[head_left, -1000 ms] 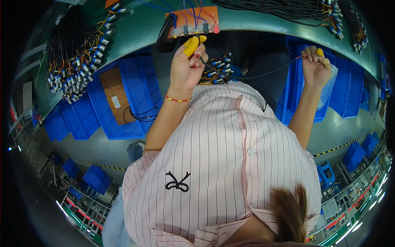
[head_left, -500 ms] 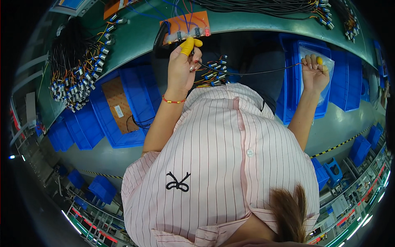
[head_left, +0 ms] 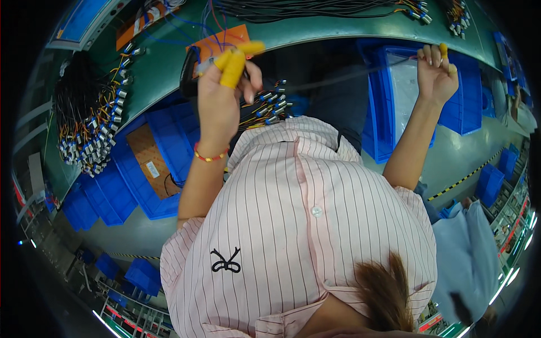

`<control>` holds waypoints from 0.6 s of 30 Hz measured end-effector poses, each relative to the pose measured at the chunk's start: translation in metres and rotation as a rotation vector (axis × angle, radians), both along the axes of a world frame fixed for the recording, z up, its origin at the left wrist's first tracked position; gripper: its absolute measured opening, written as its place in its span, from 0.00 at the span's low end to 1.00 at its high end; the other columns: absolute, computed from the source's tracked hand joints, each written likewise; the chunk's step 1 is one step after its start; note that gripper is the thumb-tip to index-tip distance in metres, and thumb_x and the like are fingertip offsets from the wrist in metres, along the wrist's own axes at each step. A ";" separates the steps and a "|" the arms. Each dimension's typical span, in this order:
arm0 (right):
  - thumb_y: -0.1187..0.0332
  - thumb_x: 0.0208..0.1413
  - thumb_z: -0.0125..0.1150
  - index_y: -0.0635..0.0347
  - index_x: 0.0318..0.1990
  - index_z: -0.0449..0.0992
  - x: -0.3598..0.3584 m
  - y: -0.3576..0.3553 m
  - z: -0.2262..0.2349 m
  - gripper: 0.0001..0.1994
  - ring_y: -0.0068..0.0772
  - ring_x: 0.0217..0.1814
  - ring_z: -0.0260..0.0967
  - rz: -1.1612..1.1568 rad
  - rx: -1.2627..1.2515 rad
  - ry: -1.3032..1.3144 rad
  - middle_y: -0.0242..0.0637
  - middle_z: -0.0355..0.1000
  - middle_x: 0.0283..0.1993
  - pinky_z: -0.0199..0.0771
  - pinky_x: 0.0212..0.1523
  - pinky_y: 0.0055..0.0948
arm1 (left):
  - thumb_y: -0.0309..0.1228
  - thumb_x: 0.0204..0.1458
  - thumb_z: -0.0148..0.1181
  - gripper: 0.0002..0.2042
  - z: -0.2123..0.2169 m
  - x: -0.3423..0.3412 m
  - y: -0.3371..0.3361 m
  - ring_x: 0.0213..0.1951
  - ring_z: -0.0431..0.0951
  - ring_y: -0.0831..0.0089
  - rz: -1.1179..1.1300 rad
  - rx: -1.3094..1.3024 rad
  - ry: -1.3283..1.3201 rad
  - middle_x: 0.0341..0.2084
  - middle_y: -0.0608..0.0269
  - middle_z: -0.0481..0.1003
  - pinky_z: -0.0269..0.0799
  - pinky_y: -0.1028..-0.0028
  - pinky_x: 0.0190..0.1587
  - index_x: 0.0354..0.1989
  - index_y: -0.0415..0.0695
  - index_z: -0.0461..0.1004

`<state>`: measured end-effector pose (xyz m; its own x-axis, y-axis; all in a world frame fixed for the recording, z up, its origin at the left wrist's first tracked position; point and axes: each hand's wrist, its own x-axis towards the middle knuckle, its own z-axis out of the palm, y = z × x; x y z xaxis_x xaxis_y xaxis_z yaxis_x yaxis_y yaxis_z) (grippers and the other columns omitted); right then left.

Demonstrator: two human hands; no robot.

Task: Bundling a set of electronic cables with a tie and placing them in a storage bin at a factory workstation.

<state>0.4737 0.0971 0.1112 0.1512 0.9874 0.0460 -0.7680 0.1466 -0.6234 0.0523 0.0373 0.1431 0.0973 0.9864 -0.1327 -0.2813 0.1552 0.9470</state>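
My left hand [head_left: 222, 93] is raised in front of an orange board [head_left: 239, 34] with wires on the green bench. Its yellow finger covers are blurred, the fingers stand apart, and no cable shows between them. My right hand [head_left: 437, 79] is closed on one end of a thin black cable [head_left: 360, 73], out to the right over the blue bins. The cable is smeared by motion and stretches left toward my lap. Below my left hand, several connector ends [head_left: 270, 107] with silver and blue tips lie at my lap.
Bundles of black cables with metal connectors [head_left: 93, 135] hang over the left bench edge. More black cables [head_left: 315, 10] lie across the green bench [head_left: 304, 32]. Blue bins [head_left: 377, 101] stand below it. A person in light blue [head_left: 465, 259] is behind on the right.
My left hand has moved left and its fingers have spread off the cable. My right hand has risen slightly, still gripping the cable's end. A person in light blue has come into view.
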 end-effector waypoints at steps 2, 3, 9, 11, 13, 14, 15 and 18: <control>0.69 0.40 0.51 0.70 0.40 0.72 0.011 0.021 0.014 0.19 0.32 0.31 0.49 -0.005 0.059 0.025 0.35 0.56 0.25 0.53 0.43 0.34 | 0.34 0.66 0.44 0.16 0.007 0.007 0.032 0.22 0.68 0.82 0.027 0.075 -0.029 0.27 0.60 0.75 0.65 0.83 0.26 0.51 0.34 0.71; 0.69 0.41 0.52 0.69 0.40 0.73 0.020 0.031 0.019 0.18 0.34 0.31 0.52 0.034 0.097 0.058 0.36 0.58 0.25 0.54 0.42 0.35 | 0.32 0.66 0.43 0.17 0.005 0.007 0.047 0.29 0.75 0.78 -0.003 0.142 -0.023 0.36 0.53 0.77 0.69 0.80 0.29 0.56 0.33 0.67; 0.70 0.44 0.51 0.66 0.41 0.72 0.041 0.094 0.017 0.15 0.34 0.33 0.57 0.089 0.196 -0.008 0.37 0.61 0.27 0.58 0.42 0.32 | 0.26 0.60 0.54 0.34 0.018 0.020 0.088 0.65 0.62 0.63 -0.009 0.137 -0.104 0.69 0.54 0.49 0.65 0.89 0.57 0.72 0.44 0.43; 0.70 0.40 0.50 0.64 0.37 0.72 0.031 0.116 0.014 0.14 0.32 0.28 0.53 -0.135 0.061 -0.029 0.35 0.57 0.23 0.56 0.37 0.29 | 0.28 0.62 0.50 0.23 0.002 0.009 0.080 0.55 0.72 0.66 -0.073 0.258 0.119 0.58 0.52 0.66 0.68 0.78 0.55 0.65 0.37 0.55; 0.71 0.39 0.50 0.65 0.37 0.72 0.015 0.129 0.014 0.15 0.32 0.28 0.53 -0.167 0.000 -0.031 0.35 0.58 0.23 0.56 0.37 0.29 | 0.30 0.63 0.49 0.19 0.003 0.002 0.061 0.49 0.77 0.69 -0.149 0.221 0.316 0.50 0.54 0.75 0.68 0.74 0.55 0.60 0.34 0.66; 0.71 0.39 0.49 0.66 0.37 0.72 0.010 0.135 0.012 0.15 0.32 0.28 0.53 -0.182 -0.028 -0.031 0.36 0.58 0.24 0.57 0.37 0.30 | 0.27 0.61 0.51 0.15 0.005 0.001 0.049 0.45 0.77 0.78 -0.240 0.207 0.276 0.47 0.60 0.77 0.71 0.78 0.47 0.55 0.37 0.70; 0.72 0.38 0.49 0.66 0.38 0.72 0.012 0.143 0.008 0.16 0.33 0.28 0.54 -0.159 -0.023 0.007 0.36 0.58 0.24 0.57 0.36 0.30 | 0.27 0.61 0.52 0.14 0.000 -0.004 0.037 0.46 0.77 0.77 -0.344 0.090 0.221 0.46 0.59 0.78 0.70 0.77 0.50 0.53 0.37 0.72; 0.72 0.37 0.50 0.66 0.37 0.72 0.005 0.167 0.001 0.16 0.33 0.29 0.54 -0.124 0.037 -0.022 0.36 0.59 0.24 0.57 0.36 0.30 | 0.27 0.60 0.54 0.12 -0.038 -0.018 0.004 0.46 0.77 0.75 -0.479 -0.079 0.352 0.44 0.58 0.78 0.70 0.76 0.53 0.50 0.36 0.74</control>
